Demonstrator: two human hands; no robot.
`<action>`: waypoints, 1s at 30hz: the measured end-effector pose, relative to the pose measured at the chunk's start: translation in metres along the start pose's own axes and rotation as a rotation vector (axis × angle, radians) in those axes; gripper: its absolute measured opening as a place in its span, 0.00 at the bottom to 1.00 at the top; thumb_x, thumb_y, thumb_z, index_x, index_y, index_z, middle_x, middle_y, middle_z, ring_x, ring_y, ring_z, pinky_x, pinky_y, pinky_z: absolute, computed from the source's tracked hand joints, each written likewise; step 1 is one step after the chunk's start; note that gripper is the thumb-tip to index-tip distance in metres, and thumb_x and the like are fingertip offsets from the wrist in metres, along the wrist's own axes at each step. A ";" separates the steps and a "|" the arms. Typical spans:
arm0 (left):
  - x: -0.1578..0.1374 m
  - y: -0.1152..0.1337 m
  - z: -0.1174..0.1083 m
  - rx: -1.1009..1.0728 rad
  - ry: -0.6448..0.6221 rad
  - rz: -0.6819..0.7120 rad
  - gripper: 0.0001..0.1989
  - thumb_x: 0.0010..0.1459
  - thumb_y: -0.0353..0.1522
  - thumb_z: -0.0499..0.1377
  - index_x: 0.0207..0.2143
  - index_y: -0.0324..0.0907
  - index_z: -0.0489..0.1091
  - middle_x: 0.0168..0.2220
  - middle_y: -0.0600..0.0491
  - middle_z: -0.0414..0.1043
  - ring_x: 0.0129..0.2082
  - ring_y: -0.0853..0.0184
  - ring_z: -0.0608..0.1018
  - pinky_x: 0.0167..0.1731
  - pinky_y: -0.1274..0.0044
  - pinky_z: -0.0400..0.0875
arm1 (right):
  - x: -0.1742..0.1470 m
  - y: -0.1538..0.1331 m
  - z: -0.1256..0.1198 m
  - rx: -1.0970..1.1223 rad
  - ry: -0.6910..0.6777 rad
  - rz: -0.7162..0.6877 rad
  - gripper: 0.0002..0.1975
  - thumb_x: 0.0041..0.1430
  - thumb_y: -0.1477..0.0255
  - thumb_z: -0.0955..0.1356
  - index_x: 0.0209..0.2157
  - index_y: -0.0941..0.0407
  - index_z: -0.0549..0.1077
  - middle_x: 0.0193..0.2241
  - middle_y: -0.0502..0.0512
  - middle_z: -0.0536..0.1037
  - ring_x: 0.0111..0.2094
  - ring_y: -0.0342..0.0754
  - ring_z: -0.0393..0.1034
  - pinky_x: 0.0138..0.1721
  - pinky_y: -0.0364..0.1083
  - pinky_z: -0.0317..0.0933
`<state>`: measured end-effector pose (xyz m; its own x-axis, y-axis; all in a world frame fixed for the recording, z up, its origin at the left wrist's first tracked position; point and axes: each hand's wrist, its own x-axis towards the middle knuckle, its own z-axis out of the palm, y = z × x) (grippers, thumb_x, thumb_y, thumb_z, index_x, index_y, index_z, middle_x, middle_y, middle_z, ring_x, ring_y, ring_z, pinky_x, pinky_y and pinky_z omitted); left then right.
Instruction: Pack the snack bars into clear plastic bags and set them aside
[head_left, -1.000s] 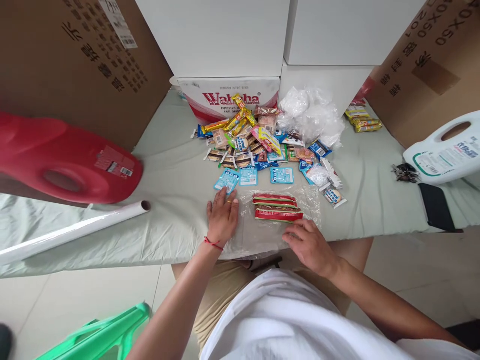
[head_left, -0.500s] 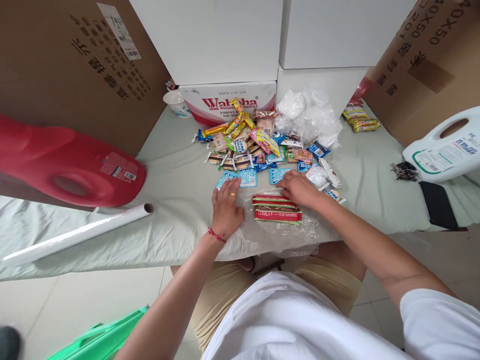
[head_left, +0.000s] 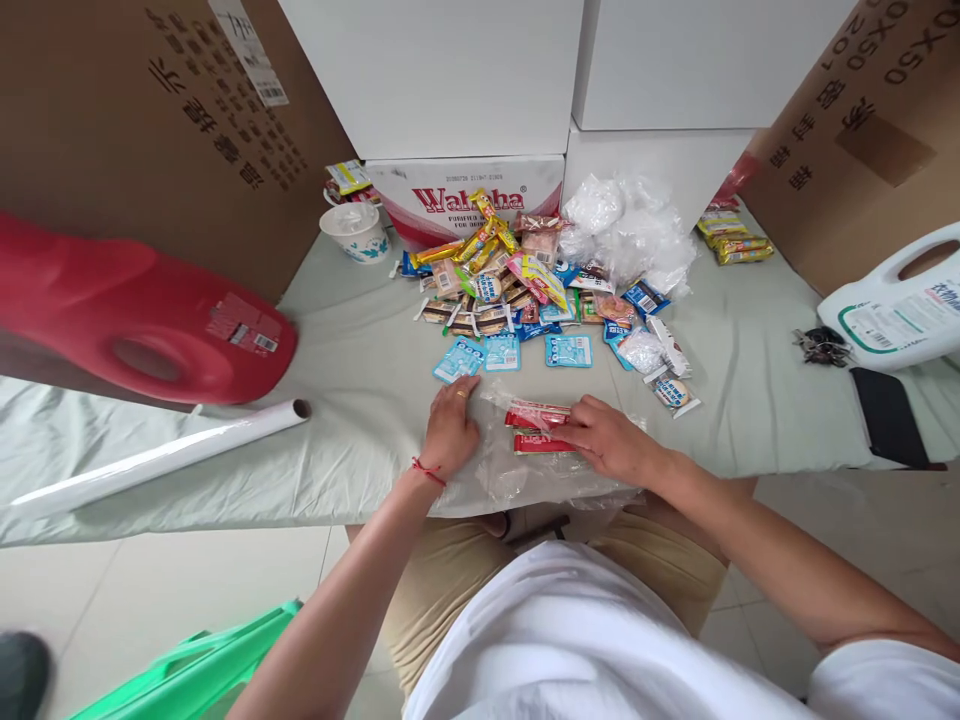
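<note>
Two red-wrapped snack bars, an upper one (head_left: 529, 414) and a lower one (head_left: 534, 443), lie side by side on a crinkled clear plastic sheet (head_left: 499, 480). My right hand (head_left: 615, 440) is over their right ends, its fingers closed on the upper bar; part of the wrappers is hidden beneath it. To the left, my left hand (head_left: 452, 425) rests on the cloth with fingers stretched out and holds nothing. Its fingertips are at the lower edge of a light-blue packet (head_left: 459, 358). Two more blue packets, a middle one (head_left: 502, 352) and a right one (head_left: 568, 350), lie flat beyond the bars.
A heap of mixed snacks (head_left: 495, 290) sits before a Wahaha carton (head_left: 397, 190), beside bunched clear bags (head_left: 637, 235). At left are a red jug (head_left: 172, 370), a white roll (head_left: 165, 455) and a paper cup (head_left: 364, 240). A white jug (head_left: 907, 310) and black phone (head_left: 889, 415) are at right.
My right hand has moved from the right blue packet down onto the red snack bars. My left hand has drawn back slightly, uncovering more of the left blue packets.
</note>
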<state>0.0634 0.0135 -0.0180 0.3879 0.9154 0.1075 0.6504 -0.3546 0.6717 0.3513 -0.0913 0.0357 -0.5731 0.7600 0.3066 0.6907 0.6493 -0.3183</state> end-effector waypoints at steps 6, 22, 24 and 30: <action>-0.004 0.009 -0.017 -0.411 0.205 -0.133 0.19 0.61 0.35 0.55 0.53 0.43 0.72 0.55 0.45 0.75 0.59 0.56 0.76 0.62 0.60 0.70 | -0.017 0.000 0.019 -0.100 0.058 -0.045 0.19 0.73 0.80 0.62 0.57 0.55 0.77 0.33 0.57 0.71 0.38 0.51 0.58 0.38 0.48 0.58; -0.061 0.034 -0.030 0.444 -0.197 0.789 0.14 0.67 0.23 0.53 0.47 0.41 0.76 0.39 0.47 0.79 0.40 0.60 0.77 0.37 0.69 0.69 | -0.034 0.003 0.032 0.181 0.299 0.033 0.13 0.69 0.80 0.63 0.44 0.52 0.77 0.39 0.56 0.74 0.44 0.52 0.68 0.45 0.54 0.67; -0.073 0.028 -0.031 0.364 -0.209 0.760 0.15 0.64 0.21 0.53 0.47 0.40 0.75 0.41 0.47 0.80 0.41 0.60 0.77 0.40 0.70 0.72 | -0.037 0.000 0.030 0.190 0.285 0.038 0.12 0.69 0.79 0.63 0.47 0.53 0.75 0.42 0.59 0.75 0.48 0.54 0.68 0.50 0.57 0.68; -0.083 0.036 -0.036 0.149 -0.083 0.637 0.18 0.59 0.19 0.51 0.46 0.41 0.73 0.36 0.50 0.78 0.34 0.63 0.75 0.36 0.72 0.73 | -0.039 -0.002 0.024 0.194 0.181 0.061 0.19 0.66 0.63 0.72 0.54 0.56 0.71 0.46 0.63 0.76 0.53 0.60 0.65 0.54 0.62 0.67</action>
<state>0.0315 -0.0681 0.0238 0.7720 0.5024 0.3893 0.3584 -0.8500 0.3862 0.3615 -0.1212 0.0030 -0.4334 0.7913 0.4312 0.6142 0.6095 -0.5012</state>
